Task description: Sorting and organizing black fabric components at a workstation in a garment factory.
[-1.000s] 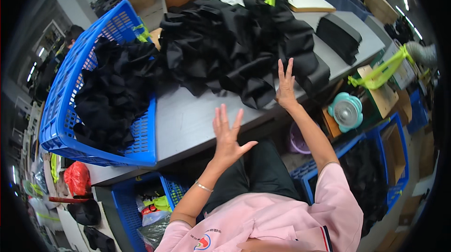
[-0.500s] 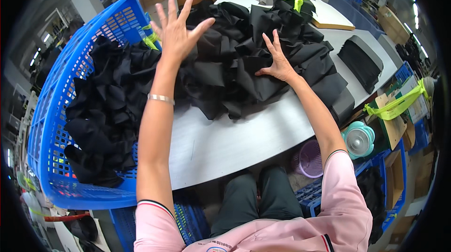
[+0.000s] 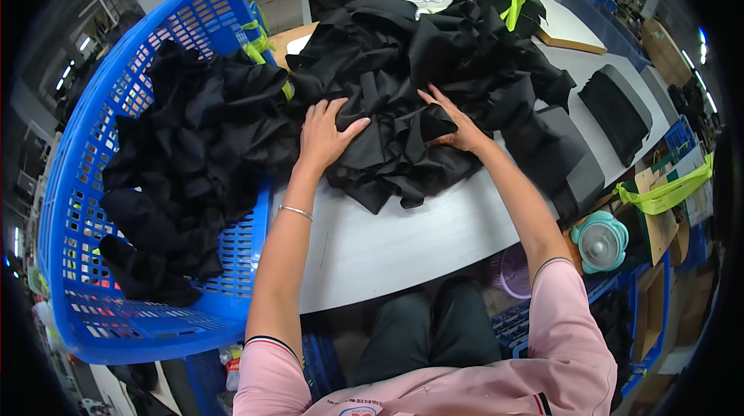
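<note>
A big loose heap of black fabric pieces (image 3: 387, 52) covers the middle of the white table (image 3: 372, 249). On the heap's near left side rests my left hand (image 3: 329, 133), its fingers spread against the cloth and a bangle on its wrist. Opposite it, my right hand (image 3: 461, 128) touches the near right side with thumb and fingers apart; some fingertips are hidden by folds. Between the two hands the cloth is bunched up. More black fabric pieces (image 3: 194, 137) fill the large blue plastic basket (image 3: 74, 261) at the left, meeting the heap at its rim.
A neat stack of black pieces (image 3: 616, 114) lies at the table's right. Behind the heap is a black bundle tied with a yellow-green strip (image 3: 515, 5). A small turquoise fan (image 3: 601, 242) and a purple basket (image 3: 515, 273) stand below the right edge.
My left hand has come down from above the heap onto its near left side. My right hand has shifted slightly lower against the cloth. The fabric between them looks more bunched.
</note>
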A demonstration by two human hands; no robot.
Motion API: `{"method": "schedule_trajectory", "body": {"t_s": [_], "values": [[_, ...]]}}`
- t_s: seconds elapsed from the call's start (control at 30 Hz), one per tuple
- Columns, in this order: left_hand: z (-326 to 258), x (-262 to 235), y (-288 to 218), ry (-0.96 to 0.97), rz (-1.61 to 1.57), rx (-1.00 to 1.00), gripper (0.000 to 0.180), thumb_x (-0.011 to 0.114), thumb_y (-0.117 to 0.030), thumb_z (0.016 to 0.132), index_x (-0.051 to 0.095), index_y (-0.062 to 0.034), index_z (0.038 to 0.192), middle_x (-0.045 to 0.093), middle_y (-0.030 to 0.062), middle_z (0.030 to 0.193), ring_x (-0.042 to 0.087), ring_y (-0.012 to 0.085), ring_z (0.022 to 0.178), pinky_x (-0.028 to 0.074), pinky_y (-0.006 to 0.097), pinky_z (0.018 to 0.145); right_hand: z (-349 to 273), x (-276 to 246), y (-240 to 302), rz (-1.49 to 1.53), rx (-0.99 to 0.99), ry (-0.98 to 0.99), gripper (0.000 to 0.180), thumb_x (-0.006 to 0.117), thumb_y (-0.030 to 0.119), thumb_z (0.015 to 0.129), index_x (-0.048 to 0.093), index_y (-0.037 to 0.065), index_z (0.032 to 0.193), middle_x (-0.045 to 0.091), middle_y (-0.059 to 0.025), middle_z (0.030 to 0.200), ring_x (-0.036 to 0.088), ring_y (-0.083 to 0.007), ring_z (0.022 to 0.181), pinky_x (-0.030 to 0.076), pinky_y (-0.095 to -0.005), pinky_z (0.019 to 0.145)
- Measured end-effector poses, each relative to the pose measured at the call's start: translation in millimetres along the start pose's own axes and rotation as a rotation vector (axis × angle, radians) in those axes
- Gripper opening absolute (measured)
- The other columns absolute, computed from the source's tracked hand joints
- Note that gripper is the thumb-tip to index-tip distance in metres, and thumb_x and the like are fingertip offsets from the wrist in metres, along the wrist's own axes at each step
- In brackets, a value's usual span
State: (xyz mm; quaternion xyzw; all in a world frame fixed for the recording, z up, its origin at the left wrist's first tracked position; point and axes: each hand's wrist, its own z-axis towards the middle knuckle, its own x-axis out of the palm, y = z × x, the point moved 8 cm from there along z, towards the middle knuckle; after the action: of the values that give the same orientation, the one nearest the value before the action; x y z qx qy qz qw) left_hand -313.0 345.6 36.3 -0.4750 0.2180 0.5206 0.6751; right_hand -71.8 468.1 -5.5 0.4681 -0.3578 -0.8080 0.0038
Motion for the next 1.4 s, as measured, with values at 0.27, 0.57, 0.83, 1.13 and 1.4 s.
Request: {"method": "schedule_trajectory", "body": {"t_s": [0.27, 0.57, 0.83, 1.13, 1.4], "values": [[-11.8, -21.5, 5.9, -0.092, -0.036, 0.067, 0.069, 0.076, -0.046, 0.084, 0.054, -0.0125, 0.141, 0.041, 0.0281, 0.148, 0.037, 0.0471, 0.138, 0.034, 0.047, 0.114, -53.0, -27.6, 51.4, -0.345, -0.009, -0.245, 0.074, 0.076, 0.013, 0.082, 0.042, 0.008, 0.148, 0.027, -0.0142, 0.161, 0.029, -0.0312, 0.148, 0.028, -0.0509, 0.119], [-58.6, -76.7, -54.6, -0.19, -0.15, 0.0, 0.07, 0.07, -0.042, 0.092, 0.046, -0.007, 0.147, 0.029, 0.0263, 0.158, 0.032, 0.04, 0.146, 0.029, 0.043, 0.117, -243.3, -111.8, 104.2, -0.759, 0.286, -0.906, 0.08, 0.085, 0.04, 0.072, 0.051, 0.006, 0.137, 0.039, -0.0182, 0.15, 0.039, -0.0339, 0.14, 0.022, -0.0611, 0.116], [-191.9, 18.6, -241.0, 0.07, -0.348, 0.331, 0.109, 0.089, -0.044, 0.063, 0.035, -0.0207, 0.156, 0.014, 0.02, 0.165, 0.011, 0.0476, 0.151, 0.02, 0.068, 0.113, -253.9, 3.7, 62.3, -0.724, 0.386, -0.485, 0.067, 0.076, 0.021, 0.078, 0.051, 0.014, 0.14, 0.051, -0.0108, 0.141, 0.049, -0.027, 0.128, 0.035, -0.0515, 0.103], [-200.3, -38.6, -187.9, -0.346, -0.555, 0.015, 0.039, 0.065, 0.014, 0.072, 0.071, -0.0066, 0.105, 0.066, 0.01, 0.117, 0.064, 0.0274, 0.111, 0.05, 0.037, 0.096, -300.0, -51.1, 95.9, -0.338, 0.494, -0.829, 0.018, 0.058, 0.011, 0.093, 0.068, 0.007, 0.108, 0.07, -0.0132, 0.094, 0.067, -0.0341, 0.09, 0.049, -0.0443, 0.074], [-235.1, -125.5, 43.7, -0.57, -0.121, -0.37, 0.041, 0.073, -0.016, 0.088, 0.064, -0.0033, 0.125, 0.061, 0.0191, 0.129, 0.057, 0.036, 0.119, 0.045, 0.044, 0.103, -311.6, -7.3, 24.4, 0.728, 0.705, -0.854, 0.034, 0.061, 0.031, 0.1, 0.062, -0.003, 0.104, 0.062, -0.0019, 0.097, 0.056, -0.0106, 0.091, 0.045, -0.0263, 0.085]]}}
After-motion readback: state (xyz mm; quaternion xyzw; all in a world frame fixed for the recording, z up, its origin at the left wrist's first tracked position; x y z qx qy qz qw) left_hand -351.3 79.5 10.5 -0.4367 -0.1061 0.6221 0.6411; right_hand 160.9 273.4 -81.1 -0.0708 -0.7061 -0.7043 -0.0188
